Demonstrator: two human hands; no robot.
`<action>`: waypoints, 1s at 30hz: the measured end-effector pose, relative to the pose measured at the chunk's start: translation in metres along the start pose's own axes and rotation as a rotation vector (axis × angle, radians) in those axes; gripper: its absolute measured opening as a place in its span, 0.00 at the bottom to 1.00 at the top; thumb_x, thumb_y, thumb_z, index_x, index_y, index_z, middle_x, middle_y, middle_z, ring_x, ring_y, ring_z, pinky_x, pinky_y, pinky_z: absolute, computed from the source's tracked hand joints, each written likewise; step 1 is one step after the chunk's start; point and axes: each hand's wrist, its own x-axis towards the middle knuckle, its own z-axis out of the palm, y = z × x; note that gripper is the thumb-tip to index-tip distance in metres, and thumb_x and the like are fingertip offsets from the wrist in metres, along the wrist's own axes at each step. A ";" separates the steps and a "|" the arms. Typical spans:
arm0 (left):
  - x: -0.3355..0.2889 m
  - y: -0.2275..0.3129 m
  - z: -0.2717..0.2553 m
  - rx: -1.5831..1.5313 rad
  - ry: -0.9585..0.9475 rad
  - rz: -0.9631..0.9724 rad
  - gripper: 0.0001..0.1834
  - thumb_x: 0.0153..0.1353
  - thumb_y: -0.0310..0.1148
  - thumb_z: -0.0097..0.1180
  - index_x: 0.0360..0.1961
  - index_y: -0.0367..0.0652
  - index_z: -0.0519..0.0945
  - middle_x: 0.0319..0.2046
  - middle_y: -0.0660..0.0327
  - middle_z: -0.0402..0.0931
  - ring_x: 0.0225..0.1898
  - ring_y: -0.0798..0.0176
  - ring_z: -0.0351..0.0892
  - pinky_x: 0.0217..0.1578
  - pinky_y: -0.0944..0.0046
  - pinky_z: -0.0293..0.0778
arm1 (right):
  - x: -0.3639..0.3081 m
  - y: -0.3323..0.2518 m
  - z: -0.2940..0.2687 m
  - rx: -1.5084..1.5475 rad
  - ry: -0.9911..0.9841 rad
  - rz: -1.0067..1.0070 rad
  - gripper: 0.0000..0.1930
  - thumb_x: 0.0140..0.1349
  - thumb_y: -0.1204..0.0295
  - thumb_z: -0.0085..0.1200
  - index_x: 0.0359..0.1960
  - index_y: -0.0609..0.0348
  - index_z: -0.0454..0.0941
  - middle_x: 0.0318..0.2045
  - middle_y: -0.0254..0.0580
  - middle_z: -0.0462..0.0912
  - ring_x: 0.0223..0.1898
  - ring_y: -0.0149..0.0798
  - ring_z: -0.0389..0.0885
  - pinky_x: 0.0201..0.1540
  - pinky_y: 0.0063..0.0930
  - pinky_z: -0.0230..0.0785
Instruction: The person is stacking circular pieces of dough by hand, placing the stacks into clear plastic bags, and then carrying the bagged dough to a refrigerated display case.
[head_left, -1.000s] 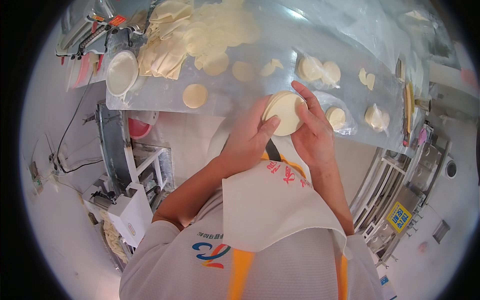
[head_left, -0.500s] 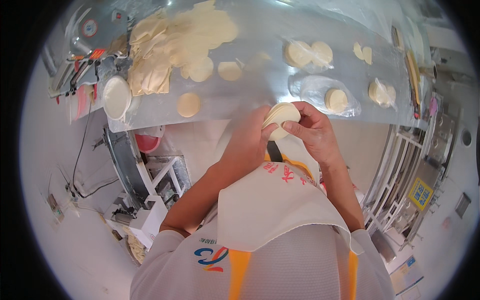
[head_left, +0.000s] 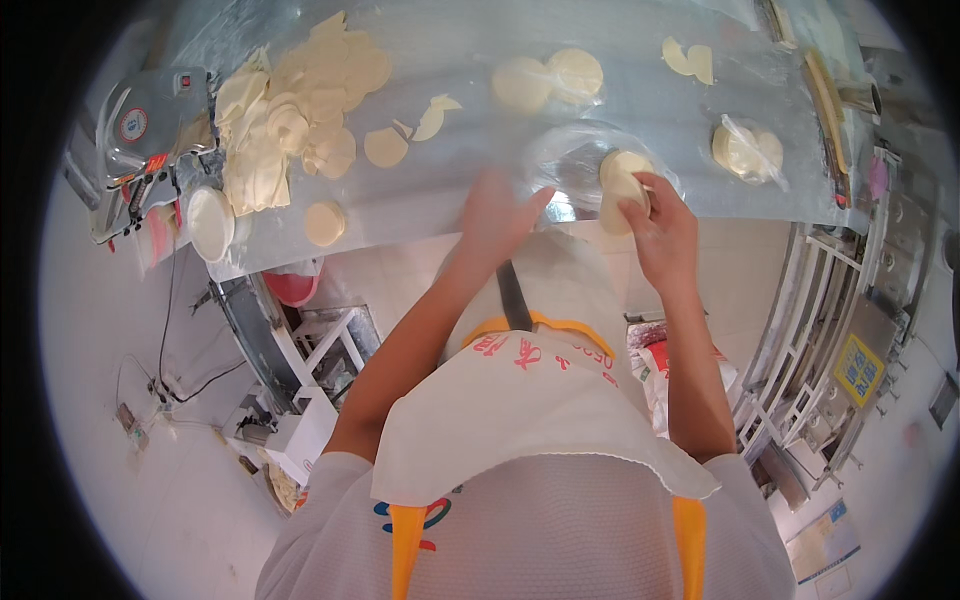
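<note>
My right hand (head_left: 665, 230) pinches a small stack of round dough wrappers (head_left: 617, 208) between thumb and fingers, at the table's near edge. Right behind it another round stack (head_left: 626, 162) lies on a clear plastic bag (head_left: 563, 150); the held wrappers overlap its near side. My left hand (head_left: 497, 220) is blurred by motion near the table edge, left of the bag. Its thumb stands apart from the fingers, and nothing shows in it. To its left lies one round wrapper stack (head_left: 325, 223).
Many loose wrappers and dough sheets (head_left: 300, 110) pile up at the left of the metal table (head_left: 440, 170), beside a white tub (head_left: 210, 224) and a machine (head_left: 140, 120). Bagged stacks (head_left: 548, 80) lie farther back, another bagged pair (head_left: 747, 150) at the right. Wooden rods (head_left: 826, 120) line the right edge.
Both hands held the wrapper stack together in front of me. Now my left hand has let go and moved left, while my right hand has carried the wrappers right, to the bagged stack.
</note>
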 end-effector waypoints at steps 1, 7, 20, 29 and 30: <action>0.009 -0.001 0.015 -0.023 0.010 -0.082 0.29 0.62 0.45 0.77 0.50 0.31 0.79 0.31 0.55 0.83 0.30 0.59 0.82 0.38 0.58 0.80 | 0.012 0.001 0.006 -0.191 0.045 -0.101 0.20 0.70 0.72 0.64 0.61 0.63 0.81 0.47 0.42 0.92 0.45 0.32 0.88 0.49 0.30 0.80; 0.017 -0.008 0.052 -0.179 0.175 -0.169 0.22 0.63 0.38 0.70 0.49 0.33 0.78 0.28 0.57 0.82 0.31 0.58 0.82 0.40 0.57 0.79 | 0.094 0.035 0.050 -0.026 -0.292 -0.191 0.19 0.67 0.76 0.59 0.60 0.56 0.82 0.39 0.50 0.89 0.39 0.45 0.87 0.46 0.42 0.80; 0.023 0.018 0.051 -0.264 0.311 -0.123 0.15 0.70 0.38 0.65 0.42 0.35 0.81 0.32 0.52 0.86 0.33 0.54 0.84 0.39 0.56 0.78 | 0.145 0.043 0.048 -0.730 -0.251 -0.535 0.19 0.66 0.78 0.57 0.59 0.51 0.85 0.58 0.51 0.84 0.60 0.59 0.81 0.59 0.50 0.77; -0.065 -0.056 -0.049 -0.658 -0.074 -0.540 0.13 0.72 0.38 0.63 0.45 0.36 0.83 0.32 0.59 0.85 0.28 0.66 0.82 0.33 0.64 0.80 | 0.037 -0.059 0.100 -0.098 -0.341 -0.307 0.10 0.73 0.70 0.60 0.49 0.59 0.87 0.45 0.49 0.89 0.44 0.48 0.88 0.50 0.40 0.78; -0.079 -0.092 -0.056 -0.730 -0.005 -0.601 0.13 0.72 0.37 0.63 0.45 0.36 0.83 0.32 0.58 0.84 0.28 0.66 0.83 0.33 0.65 0.80 | 0.029 -0.061 0.126 -0.025 -0.419 -0.305 0.10 0.73 0.68 0.61 0.49 0.59 0.87 0.44 0.50 0.89 0.44 0.47 0.88 0.49 0.39 0.78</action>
